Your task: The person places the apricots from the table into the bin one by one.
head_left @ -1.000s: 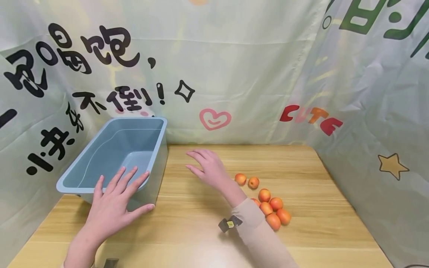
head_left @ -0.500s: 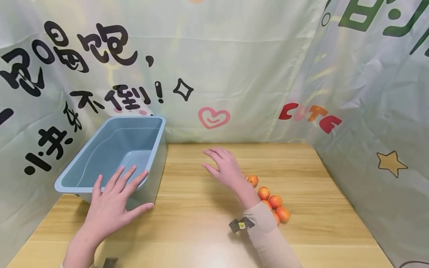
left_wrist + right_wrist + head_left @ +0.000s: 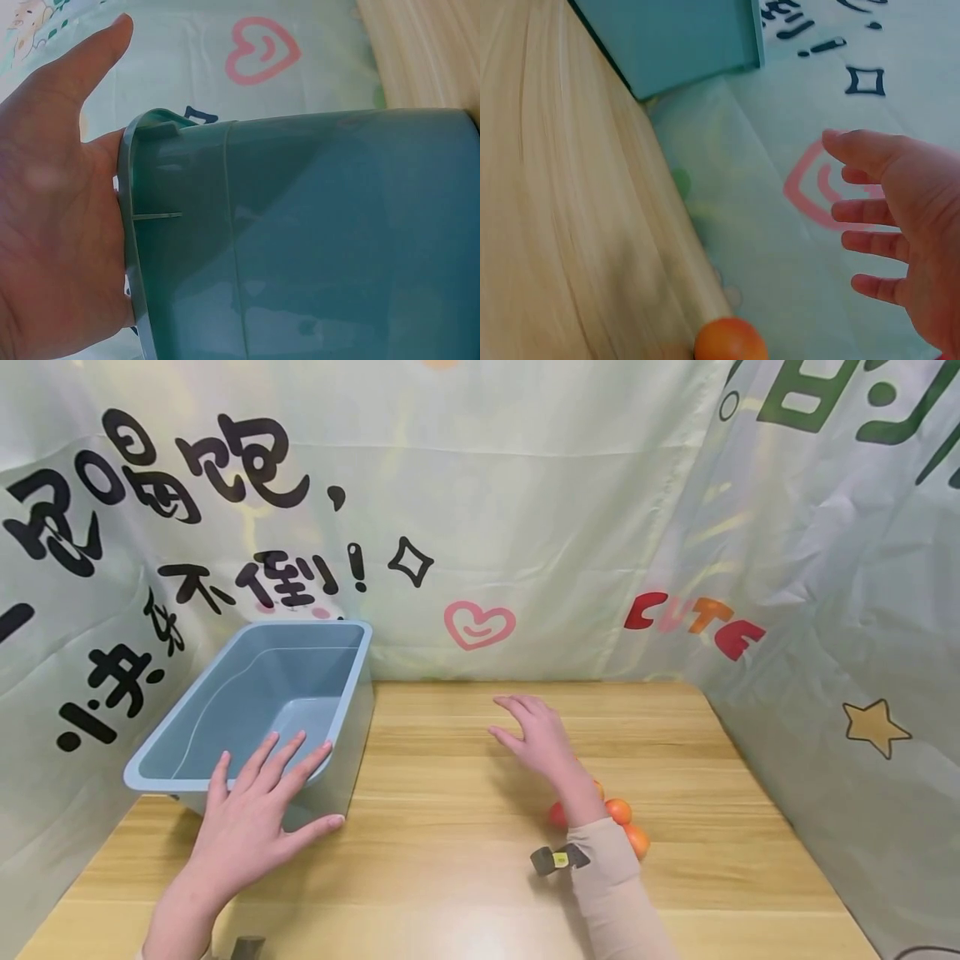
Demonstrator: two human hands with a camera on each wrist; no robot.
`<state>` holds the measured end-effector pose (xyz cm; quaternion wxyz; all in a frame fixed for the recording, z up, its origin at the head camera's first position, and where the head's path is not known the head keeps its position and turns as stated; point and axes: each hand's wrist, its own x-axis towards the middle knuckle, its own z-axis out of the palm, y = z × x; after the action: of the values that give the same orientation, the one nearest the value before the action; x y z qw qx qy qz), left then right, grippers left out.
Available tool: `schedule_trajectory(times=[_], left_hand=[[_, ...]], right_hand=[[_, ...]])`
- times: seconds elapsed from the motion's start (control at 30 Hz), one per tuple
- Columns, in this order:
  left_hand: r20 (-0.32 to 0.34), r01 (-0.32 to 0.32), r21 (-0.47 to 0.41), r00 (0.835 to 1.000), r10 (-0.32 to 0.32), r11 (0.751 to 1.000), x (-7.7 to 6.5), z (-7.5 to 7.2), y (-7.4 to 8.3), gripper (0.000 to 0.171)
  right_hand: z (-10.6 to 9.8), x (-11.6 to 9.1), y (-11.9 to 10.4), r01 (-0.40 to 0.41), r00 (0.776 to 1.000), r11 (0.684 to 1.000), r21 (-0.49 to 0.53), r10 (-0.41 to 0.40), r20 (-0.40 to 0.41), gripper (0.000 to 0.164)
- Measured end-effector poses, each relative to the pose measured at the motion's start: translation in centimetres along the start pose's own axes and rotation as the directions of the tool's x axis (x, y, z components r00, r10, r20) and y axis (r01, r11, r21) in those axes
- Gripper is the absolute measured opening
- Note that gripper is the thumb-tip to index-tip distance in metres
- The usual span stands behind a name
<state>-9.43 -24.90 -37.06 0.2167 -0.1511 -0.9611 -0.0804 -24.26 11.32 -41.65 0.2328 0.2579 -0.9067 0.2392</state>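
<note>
My left hand (image 3: 247, 827) lies with spread, straight fingers over the near rim of a blue plastic basin (image 3: 351, 689), thumb out to the right. In the left wrist view the palm (image 3: 56, 217) sits against the rim, above the basin's outer wall (image 3: 337, 225). My right hand (image 3: 536, 737) hovers over the table right of the basin, fingers loosely bent, nothing held. Round orange-red fruits (image 3: 618, 812) lie by its forearm, partly hidden under the arm; another red-orange one (image 3: 557, 815) shows left of the wrist. The right wrist view shows one fruit (image 3: 731, 341) below the hand.
The wooden table (image 3: 450, 827) ends at a printed cloth backdrop (image 3: 555, 568) behind and at both sides. A small dark device (image 3: 558, 858) is strapped at the right cuff. A dark cable (image 3: 926, 952) shows at the lower right corner.
My right hand has moved to the right across the table, and its hand and forearm now hide the two rearmost fruits. The left hand and the basin have stayed put.
</note>
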Motion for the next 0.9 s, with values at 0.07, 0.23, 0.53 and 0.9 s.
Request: schedule_trajectory(times=[0.07, 0.23, 0.53, 0.9], left_hand=[[-0.001, -0.001, 0.001, 1.000, 0.001, 1.000, 0.0, 0.0, 0.0, 0.088], [-0.003, -0.002, 0.003, 1.000, 0.002, 1.000, 0.1, 0.0, 0.0, 0.088], [-0.005, -0.004, 0.007, 1.000, 0.004, 1.000, 0.0, 0.1, -0.1, 0.087], [-0.008, -0.005, 0.002, 1.000, 0.005, 1.000, 0.0, 0.2, -0.1, 0.088]], right_hand=[[-0.3, -0.2, 0.5, -0.043, 0.998, 0.999, 0.008, 0.043, 0.048, 0.049], [-0.7, -0.6, 1.5, -0.134, 0.978, 0.991, 0.012, 0.131, 0.161, 0.054], [-1.0, -1.4, 2.4, -0.231, 0.894, 0.971, -0.062, 0.237, 0.381, 0.060], [-0.8, -2.2, 3.0, -0.275, 0.825, 0.954, -0.118, 0.297, 0.480, 0.059]])
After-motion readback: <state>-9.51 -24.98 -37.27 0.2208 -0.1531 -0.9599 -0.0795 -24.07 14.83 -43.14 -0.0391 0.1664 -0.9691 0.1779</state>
